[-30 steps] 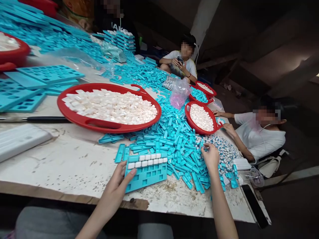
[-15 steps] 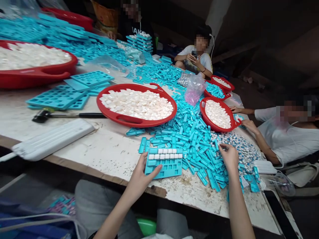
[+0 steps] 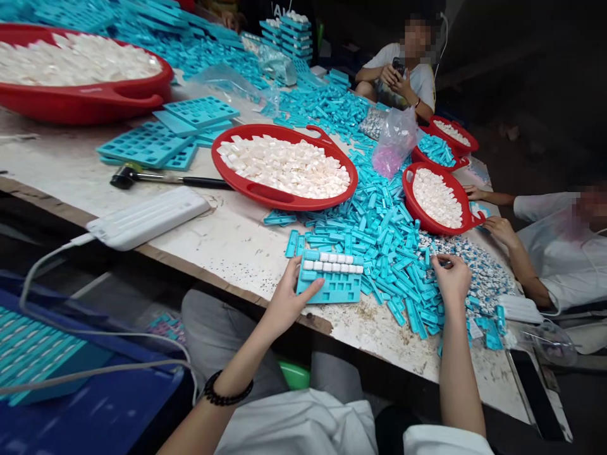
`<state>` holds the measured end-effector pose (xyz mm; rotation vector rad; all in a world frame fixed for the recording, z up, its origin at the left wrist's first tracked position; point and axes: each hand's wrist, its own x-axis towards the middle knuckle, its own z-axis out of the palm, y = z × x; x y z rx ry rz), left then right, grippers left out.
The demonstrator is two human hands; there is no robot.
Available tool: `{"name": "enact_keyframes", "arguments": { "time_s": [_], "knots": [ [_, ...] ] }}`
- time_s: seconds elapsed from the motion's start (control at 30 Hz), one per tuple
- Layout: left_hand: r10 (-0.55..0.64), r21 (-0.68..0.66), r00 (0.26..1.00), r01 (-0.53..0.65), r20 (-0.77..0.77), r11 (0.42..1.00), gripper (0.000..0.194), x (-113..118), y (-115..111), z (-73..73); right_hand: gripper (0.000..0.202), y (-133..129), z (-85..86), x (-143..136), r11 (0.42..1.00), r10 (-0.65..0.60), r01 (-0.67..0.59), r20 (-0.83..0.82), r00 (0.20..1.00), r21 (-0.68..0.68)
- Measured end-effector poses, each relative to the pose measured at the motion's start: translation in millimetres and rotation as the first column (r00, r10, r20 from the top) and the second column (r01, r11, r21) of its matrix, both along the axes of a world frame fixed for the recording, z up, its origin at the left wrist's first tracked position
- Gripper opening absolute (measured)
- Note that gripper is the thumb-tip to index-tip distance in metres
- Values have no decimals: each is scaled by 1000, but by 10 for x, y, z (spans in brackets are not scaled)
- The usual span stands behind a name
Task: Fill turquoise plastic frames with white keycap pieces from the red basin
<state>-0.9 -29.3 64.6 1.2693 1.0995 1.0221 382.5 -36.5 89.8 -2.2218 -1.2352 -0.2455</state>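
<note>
My left hand (image 3: 289,303) grips a turquoise slotted tray (image 3: 334,291) by its left side, thumb across the front. Two rows of white cube-like pieces (image 3: 332,266) line the tray's upper part; square slots show below them. My right hand (image 3: 453,278) is pinched at the right side of a heap of turquoise strips (image 3: 393,253), beside a spread of small white-and-blue pieces (image 3: 493,272). What its fingertips hold, if anything, is too small to make out.
Red basins (image 3: 284,205) of white pieces stand beyond the tray. A hammer (image 3: 180,180), a white power bank (image 3: 149,218) and stacked turquoise trays (image 3: 142,145) lie left. A phone (image 3: 535,395) lies at right. Co-workers sit across and right; a blue crate (image 3: 118,404) stands lower left.
The view has shifted, so the table sits higher and further right, and the blue crate shows more. Both hands keep nearly the same places over the table; the tray stays in my left hand.
</note>
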Motion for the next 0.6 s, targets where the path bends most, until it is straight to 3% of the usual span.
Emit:
{"name": "enact_keyframes", "arguments": {
  "time_s": [0.1,0.2,0.3,0.47,0.6],
  "knots": [
    [7,-39,998,-5,56,999,48,-1,4,-1,40,5,16,-52,988,19,-7,-80,997,153],
    [17,-50,998,-14,66,999,47,1,10,-31,35,2,39,-157,948,115,-37,-230,966,315],
    [18,-28,996,-16,82,999,46,7,19,-62,34,-4,89,-334,907,218,-97,-259,941,410],
    [11,-58,994,-5,110,998,50,4,23,-55,22,-46,253,-843,811,482,-380,-139,865,446],
    [20,-90,995,-11,102,996,53,-24,20,-16,7,-141,346,-1384,663,720,-653,-74,690,367]
  ]
}}
